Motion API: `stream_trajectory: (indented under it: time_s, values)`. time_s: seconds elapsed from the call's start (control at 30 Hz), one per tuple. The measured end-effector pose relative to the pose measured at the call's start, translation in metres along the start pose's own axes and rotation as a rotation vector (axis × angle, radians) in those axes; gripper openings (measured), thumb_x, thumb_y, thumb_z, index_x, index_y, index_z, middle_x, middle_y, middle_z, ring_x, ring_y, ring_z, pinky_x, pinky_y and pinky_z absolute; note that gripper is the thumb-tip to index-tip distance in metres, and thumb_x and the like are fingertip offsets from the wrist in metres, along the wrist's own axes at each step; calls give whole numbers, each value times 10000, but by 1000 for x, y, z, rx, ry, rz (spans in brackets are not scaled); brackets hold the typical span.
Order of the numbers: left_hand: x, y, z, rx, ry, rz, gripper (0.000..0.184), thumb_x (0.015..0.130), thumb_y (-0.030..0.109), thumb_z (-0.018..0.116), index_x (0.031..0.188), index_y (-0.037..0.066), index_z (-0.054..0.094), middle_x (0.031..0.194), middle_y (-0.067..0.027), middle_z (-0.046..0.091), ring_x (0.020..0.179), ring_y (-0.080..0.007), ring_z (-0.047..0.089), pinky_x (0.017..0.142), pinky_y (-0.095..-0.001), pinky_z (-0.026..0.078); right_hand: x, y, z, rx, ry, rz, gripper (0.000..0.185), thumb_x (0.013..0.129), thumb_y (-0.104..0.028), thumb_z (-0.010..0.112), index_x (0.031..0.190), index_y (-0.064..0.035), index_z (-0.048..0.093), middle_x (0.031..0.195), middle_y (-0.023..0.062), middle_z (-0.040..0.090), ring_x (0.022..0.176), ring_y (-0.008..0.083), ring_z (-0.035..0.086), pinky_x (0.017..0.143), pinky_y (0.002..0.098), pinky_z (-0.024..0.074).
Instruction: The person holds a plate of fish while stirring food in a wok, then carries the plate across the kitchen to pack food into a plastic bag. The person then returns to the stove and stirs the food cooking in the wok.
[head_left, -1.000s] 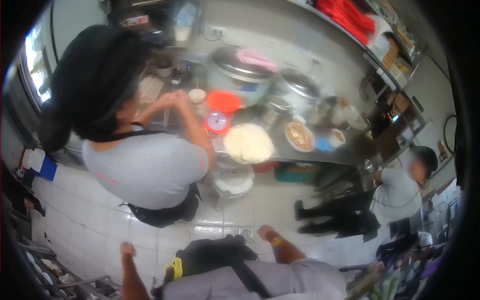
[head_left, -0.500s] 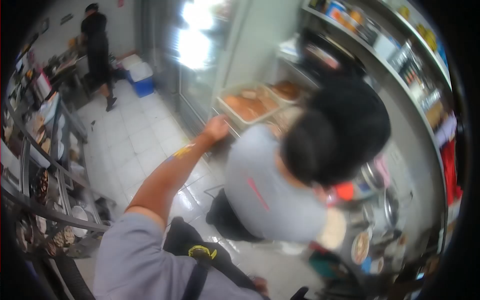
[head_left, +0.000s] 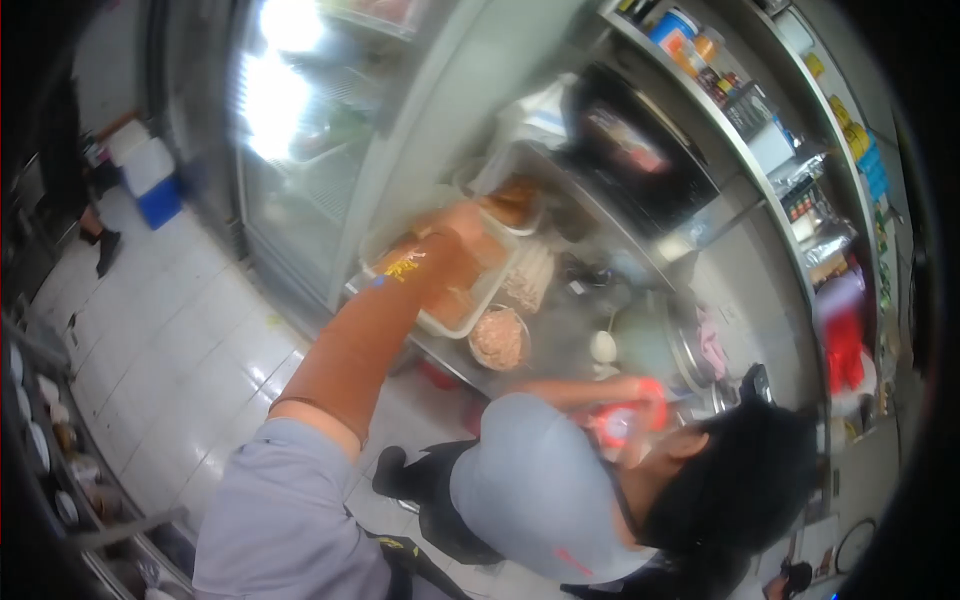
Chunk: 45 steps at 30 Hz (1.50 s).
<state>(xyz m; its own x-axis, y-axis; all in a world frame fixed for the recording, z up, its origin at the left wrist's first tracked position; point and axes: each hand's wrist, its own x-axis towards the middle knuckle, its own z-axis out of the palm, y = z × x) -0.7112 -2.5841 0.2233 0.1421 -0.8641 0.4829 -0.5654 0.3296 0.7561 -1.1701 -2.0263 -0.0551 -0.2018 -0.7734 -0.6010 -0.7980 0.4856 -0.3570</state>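
Note:
My left hand [head_left: 458, 226] reaches out over a pale rectangular tub [head_left: 460, 328] of orange-pink food that looks like raw meat. Blur smears its fingers, so their pose and any contact with the food are unclear. Beside the hand is a container of brown food [head_left: 514, 204]. Just below the tub sits a round bowl of pale pink, mince-like food [head_left: 498, 338]. Some pale food [head_left: 530, 275] in what may be a clear bag lies to the right. My right hand is out of view.
A co-worker in a grey shirt [head_left: 545, 490] stands close on my right, hands at a red item [head_left: 628, 420]. Behind the counter are a black appliance [head_left: 640, 150] and loaded shelves [head_left: 745, 120]. A glass-door fridge [head_left: 310, 190] and a blue-and-white cooler [head_left: 155, 185] stand left.
My left hand has moved from the counter's edge to over the tub. The view has swung right, and the co-worker has shifted lower in it, with a red item now showing at their hands.

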Motion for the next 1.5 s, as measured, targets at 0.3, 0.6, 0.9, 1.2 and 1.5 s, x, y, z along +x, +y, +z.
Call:
stream_trajectory:
  time_s: [0.3,0.6,0.9,1.2,1.5]
  values:
    - [173,-45,66,-87,210,-284,295,859,201,547,1070,56,695,1222,-209,622,1124,-368,605,951,-429,495,-19,-53,7,171,45,229,242,901,-279,576,968,-71,678,860,118,700,596,222,653,535,367,527]
    - [194,-72,38,-576,342,-77,266,853,309,655,933,57,687,785,-166,678,741,-266,671,691,-408,515,-58,-36,42,268,32,358,275,913,-297,564,1020,-66,665,888,126,697,614,221,658,548,361,528]
    - [-2,-53,-49,-35,13,468,237,937,259,585,816,55,591,736,-171,604,650,-386,540,591,-423,444,-92,4,108,298,19,169,311,924,-316,552,1072,-61,652,917,134,693,632,220,662,561,355,529]
    - [-334,11,-144,-754,-1046,-95,120,911,106,661,838,15,689,840,1,657,816,-66,580,723,-252,484,-89,-136,81,25,240,-267,523,899,-467,588,1186,-33,629,1076,207,663,1026,350,632,925,408,480]
    - [-633,261,-19,-1143,-1350,-292,287,974,138,547,1182,-47,618,1118,-105,664,1015,-141,608,906,-280,470,-256,-27,19,1123,385,-727,323,926,-105,591,1236,-21,555,1037,69,648,943,172,630,846,324,518]
